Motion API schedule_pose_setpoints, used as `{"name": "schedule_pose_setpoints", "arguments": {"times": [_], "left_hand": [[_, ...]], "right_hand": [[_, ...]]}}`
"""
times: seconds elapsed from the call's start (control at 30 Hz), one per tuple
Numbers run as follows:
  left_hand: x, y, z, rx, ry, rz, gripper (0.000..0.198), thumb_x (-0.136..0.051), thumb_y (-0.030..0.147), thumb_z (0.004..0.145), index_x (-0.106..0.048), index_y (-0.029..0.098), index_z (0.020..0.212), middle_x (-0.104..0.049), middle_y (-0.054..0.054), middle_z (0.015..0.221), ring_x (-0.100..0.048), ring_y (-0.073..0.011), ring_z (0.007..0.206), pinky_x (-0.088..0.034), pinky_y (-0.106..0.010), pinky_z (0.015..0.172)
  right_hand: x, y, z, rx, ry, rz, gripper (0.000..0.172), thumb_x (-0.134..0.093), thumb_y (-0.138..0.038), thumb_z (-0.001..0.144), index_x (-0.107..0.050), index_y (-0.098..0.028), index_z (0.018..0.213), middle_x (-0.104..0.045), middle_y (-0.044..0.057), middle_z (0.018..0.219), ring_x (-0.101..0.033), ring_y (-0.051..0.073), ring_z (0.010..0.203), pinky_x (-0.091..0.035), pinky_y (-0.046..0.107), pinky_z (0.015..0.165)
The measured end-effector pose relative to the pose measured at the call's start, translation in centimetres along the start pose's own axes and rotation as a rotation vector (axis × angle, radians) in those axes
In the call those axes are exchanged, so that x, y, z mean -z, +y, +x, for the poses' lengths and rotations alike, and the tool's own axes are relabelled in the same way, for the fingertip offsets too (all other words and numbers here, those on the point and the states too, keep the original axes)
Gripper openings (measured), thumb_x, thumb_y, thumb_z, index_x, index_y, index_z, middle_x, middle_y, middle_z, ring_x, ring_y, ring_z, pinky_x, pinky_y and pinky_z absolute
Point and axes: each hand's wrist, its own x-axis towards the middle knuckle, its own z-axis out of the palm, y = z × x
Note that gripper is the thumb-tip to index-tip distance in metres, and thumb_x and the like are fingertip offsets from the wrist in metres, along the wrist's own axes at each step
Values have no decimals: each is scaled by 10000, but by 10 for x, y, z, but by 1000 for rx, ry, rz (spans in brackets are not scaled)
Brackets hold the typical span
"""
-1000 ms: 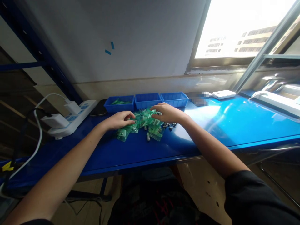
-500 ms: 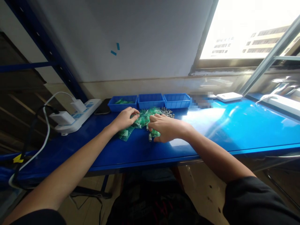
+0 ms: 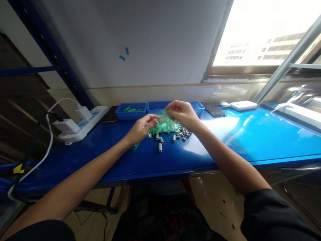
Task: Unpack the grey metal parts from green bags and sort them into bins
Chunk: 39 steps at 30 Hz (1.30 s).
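Observation:
Between my two hands a green-tinted clear plastic bag [image 3: 163, 117] is held up above the blue table. My left hand [image 3: 143, 128] pinches its left side between thumb and fingers. At the bag's upper right, my right hand [image 3: 182, 113] grips the edge with bent fingers. More green plastic bags [image 3: 167, 127] lie in a heap right below. Several silver metal cylinders [image 3: 160, 147] stand or lie in front of the heap. Small dark metal pieces [image 3: 184, 133] are piled to its right, partly under my right wrist. What the held bag contains is unclear.
Blue bins [image 3: 130, 111] line the back of the table [image 3: 140, 164]; the left one holds green bags. A dark phone [image 3: 109, 114] and a white power strip [image 3: 82, 129] with plugged-in chargers lie left. A white box [image 3: 243, 105] sits at the back right, near the window.
Both hands have risen from the heap, my right one moving up and away, and a green bag is now held between them. More metal cylinders and small pieces are now visible.

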Motion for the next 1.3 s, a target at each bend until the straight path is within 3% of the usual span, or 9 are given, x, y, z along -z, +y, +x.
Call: {"name": "schedule_pose_setpoints", "arguments": {"times": [0.13, 0.27, 0.4, 0.57, 0.77, 0.97, 1.13, 1.3], "left_hand": [[-3, -1, 0, 46, -30, -140, 428, -604, 562, 803, -619, 140, 874, -624, -32, 769, -586, -155, 730, -471, -269, 710], [0, -10, 4, 98, 84, -231, 414, -639, 547, 783, -626, 141, 861, -616, -18, 746, -570, -131, 669, -475, -260, 676], [5, -10, 5, 87, 102, -206, 448, -678, 564, 740, -657, 131, 850, -605, -12, 692, -534, -120, 622, -448, -253, 624], [9, -4, 3, 76, 17, -99, 451, -724, 565, 686, -657, 125, 764, -583, -10, 626, -507, -118, 573, -388, -245, 550], [11, -6, 5, 118, 96, -178, 478, -717, 583, 686, -627, 135, 826, -611, -19, 676, -563, -136, 618, -449, -264, 611], [11, -3, 3, 221, -147, -280, 523, -766, 496, 668, -592, 148, 1016, -685, -53, 823, -658, -194, 790, -512, -324, 738], [7, -6, 4, 219, -91, -260, 465, -732, 508, 679, -615, 140, 937, -677, -44, 801, -645, -178, 749, -513, -319, 736], [8, -8, 5, 187, -98, -212, 436, -718, 492, 685, -616, 141, 922, -665, -34, 772, -626, -170, 723, -508, -304, 707]], "right_hand": [[-14, 3, -2, -98, 11, 120, 188, -616, -212, 734, -623, -152, 912, -549, -39, 628, -534, 99, 552, -432, 244, 542], [-22, 6, -5, -166, -160, 90, 352, -625, -183, 723, -594, -149, 1072, -586, -32, 652, -563, 117, 583, -448, 253, 562], [-23, 8, -8, -173, -279, 11, 209, -652, -307, 742, -631, -140, 866, -602, -5, 668, -532, 117, 597, -398, 243, 543], [-23, 11, -9, -127, -249, -116, 318, -633, -455, 768, -618, -139, 730, -519, -29, 587, -423, 87, 540, -292, 230, 492], [-28, 14, -8, -110, -151, -18, 285, -636, -425, 770, -561, -160, 697, -536, -30, 593, -451, 88, 541, -323, 226, 506], [-33, 12, -8, -214, -88, 220, 268, -664, -414, 750, -557, -169, 733, -585, -23, 627, -551, 103, 592, -433, 227, 571], [-31, 10, -8, -213, -86, 202, 258, -660, -410, 757, -606, -158, 764, -604, -13, 638, -545, 100, 592, -425, 222, 568], [-27, 7, -6, -307, -50, 198, 223, -662, -332, 743, -587, -152, 636, -561, -5, 592, -485, 90, 567, -379, 222, 545]]}}
